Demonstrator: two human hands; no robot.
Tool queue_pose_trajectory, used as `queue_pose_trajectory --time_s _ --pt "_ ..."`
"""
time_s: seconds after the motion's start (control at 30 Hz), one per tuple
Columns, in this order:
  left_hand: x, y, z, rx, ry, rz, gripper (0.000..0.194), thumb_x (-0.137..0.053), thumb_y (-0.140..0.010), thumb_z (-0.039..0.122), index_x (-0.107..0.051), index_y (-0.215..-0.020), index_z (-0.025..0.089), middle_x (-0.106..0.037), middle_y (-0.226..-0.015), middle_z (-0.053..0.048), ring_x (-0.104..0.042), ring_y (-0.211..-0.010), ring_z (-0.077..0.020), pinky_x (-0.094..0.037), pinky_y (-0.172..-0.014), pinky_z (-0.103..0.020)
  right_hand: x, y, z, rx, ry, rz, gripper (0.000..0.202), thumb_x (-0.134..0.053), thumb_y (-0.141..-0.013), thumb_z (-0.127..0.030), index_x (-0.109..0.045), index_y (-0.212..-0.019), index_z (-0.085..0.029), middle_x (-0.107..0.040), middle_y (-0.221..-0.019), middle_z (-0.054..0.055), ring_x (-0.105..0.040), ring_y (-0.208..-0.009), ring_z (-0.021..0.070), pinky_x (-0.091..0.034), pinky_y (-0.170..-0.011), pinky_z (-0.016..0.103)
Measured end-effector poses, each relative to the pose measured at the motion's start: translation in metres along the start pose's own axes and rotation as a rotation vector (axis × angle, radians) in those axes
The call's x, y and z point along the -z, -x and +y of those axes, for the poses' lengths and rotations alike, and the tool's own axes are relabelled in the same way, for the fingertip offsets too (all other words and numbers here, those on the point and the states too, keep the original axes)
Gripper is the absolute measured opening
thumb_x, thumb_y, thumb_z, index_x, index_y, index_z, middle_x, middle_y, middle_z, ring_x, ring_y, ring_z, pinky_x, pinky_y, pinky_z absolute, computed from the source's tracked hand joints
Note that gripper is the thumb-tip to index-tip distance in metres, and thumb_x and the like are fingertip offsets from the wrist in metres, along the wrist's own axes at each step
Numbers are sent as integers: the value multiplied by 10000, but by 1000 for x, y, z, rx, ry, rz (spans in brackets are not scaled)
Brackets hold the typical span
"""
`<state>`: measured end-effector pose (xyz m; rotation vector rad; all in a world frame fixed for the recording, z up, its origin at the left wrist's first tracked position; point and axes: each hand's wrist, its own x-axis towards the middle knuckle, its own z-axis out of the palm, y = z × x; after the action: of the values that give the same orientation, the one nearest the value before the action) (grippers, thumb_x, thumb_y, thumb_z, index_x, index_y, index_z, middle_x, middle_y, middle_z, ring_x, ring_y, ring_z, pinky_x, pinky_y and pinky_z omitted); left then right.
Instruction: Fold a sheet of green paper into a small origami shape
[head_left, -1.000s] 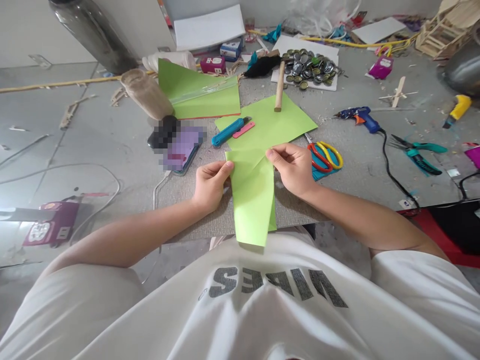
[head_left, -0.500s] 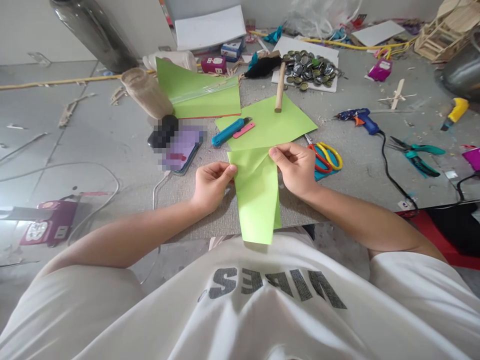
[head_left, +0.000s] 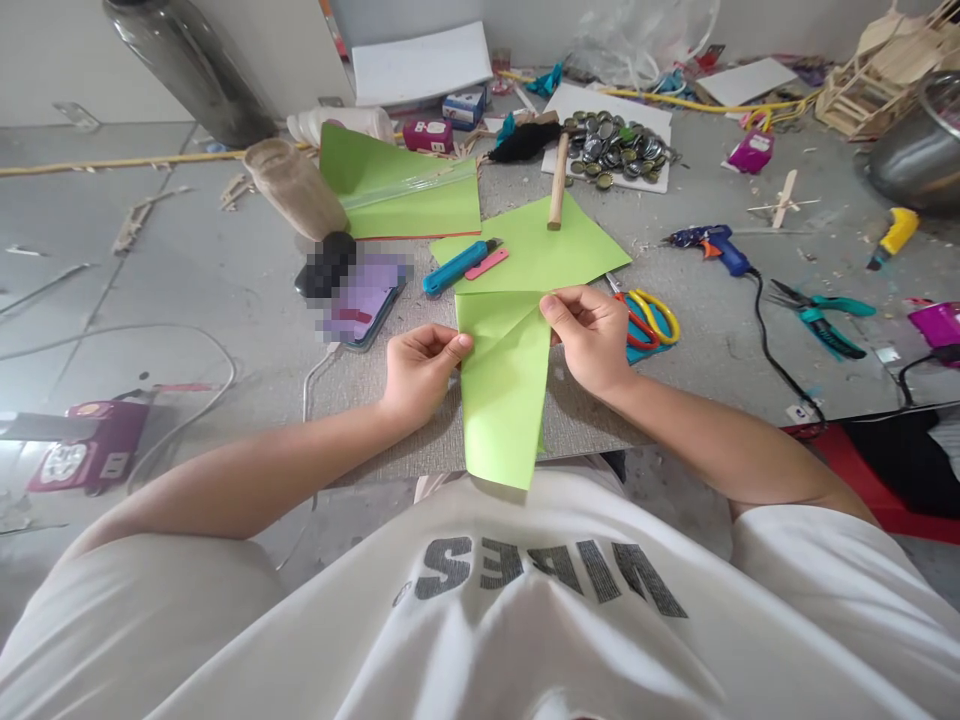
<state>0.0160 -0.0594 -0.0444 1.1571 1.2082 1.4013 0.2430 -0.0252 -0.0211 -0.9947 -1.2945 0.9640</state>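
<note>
Left hand [head_left: 421, 372] and right hand [head_left: 591, 338] pinch green paper [head_left: 501, 400].

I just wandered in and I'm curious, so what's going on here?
A person in a white shirt holds a creased green sheet over the edge of the table: the left hand pinches its left side, the right hand its upper right corner. Just beyond, a blue cutter lies partly on another green sheet.
</note>
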Motion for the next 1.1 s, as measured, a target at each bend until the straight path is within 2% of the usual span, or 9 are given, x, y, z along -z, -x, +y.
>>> queue_pose_trajectory --time_s 0.1,0.2,0.33,0.47,0.6,0.67,0.77,0.9,1.1 --pt "1 -2 -1 -42 -1 52 784 -1086 -632 919 -764 -721 209 -751 -673 -38 -652 -601 -146 -571 -551 -271 1 0 0 -65 -33 -103 741 -1007 -723 -945 -747 -751 -252 -592 -596 -48 -512 -523 117 -458 -488 287" --pt "2 -3 -3 -28 23 84 804 -1064 -626 951 -745 -741 223 -746 -679 -22 -642 -600 -144 -576 -550 -270 3 1 0 -104 -10 -180 700 -1030 -746 -886 -751 -740 -243 -591 -575 -46 -501 -511 115 -418 -475 279" --pt "1 -2 -6 41 37 -4 755 -1064 -700 895 -741 -815 221 -755 -717 -44 -713 -648 -187 -579 -539 -288 3 2 1 -93 9 -149 705 -1015 -759 -898 -745 -750 -247 -614 -596 -38 -520 -519 120 -457 -476 281" --pt "1 0 -6 64 86 -93 782 -1099 -682 861 -756 -984 226 -852 -870 -81 -850 -821 -255 -703 -688 -338 3 1 0 -77 3 -154 710 -1007 -765 -911 -741 -769 -253 -647 -641 -30 -570 -556 130 -546 -507 288" --pt "0 1 -3 99 135 -163 808 -1116 -672 844 -746 -1077 251 -859 -851 -42 -861 -764 -260 -765 -731 -393 4 1 -1 -119 -61 -209 694 -1072 -713 -862 -760 -782 -245 -680 -669 -29 -609 -583 130 -600 -536 281" --pt "0 2 -1 116 151 -184 804 -1124 -677 822 -767 -1106 244 -883 -893 -53 -873 -772 -266 -785 -749 -407 4 1 -2 -145 -106 -238 695 -1110 -677 -829 -769 -790 -234 -695 -679 -32 -621 -577 121 -605 -540 270" --pt "0 5 2 160 160 -199 778 -1124 -684 814 -807 -1068 217 -901 -921 -88 -899 -817 -293 -796 -760 -410 5 0 -1 -171 -181 -315 685 -1153 -652 -770 -775 -803 -220 -708 -689 -38 -624 -553 106 -600 -530 254" --pt "0 7 3 200 152 -211 762 -1121 -660 838 -833 -967 202 -887 -853 -100 -890 -771 -308 -770 -676 -386 6 -2 0 -184 -256 -400 653 -1178 -669 -700 -768 -811 -213 -707 -681 -47 -613 -531 94 -578 -509 238" --pt "-1 6 3 188 146 -140 784 -1131 -593 860 -834 -894 199 -882 -840 -92 -861 -718 -274 -751 -631 -358 7 -2 2 -210 -264 -430 685 -1137 -705 -768 -752 -804 -209 -707 -673 -43 -587 -504 88 -570 -508 252"
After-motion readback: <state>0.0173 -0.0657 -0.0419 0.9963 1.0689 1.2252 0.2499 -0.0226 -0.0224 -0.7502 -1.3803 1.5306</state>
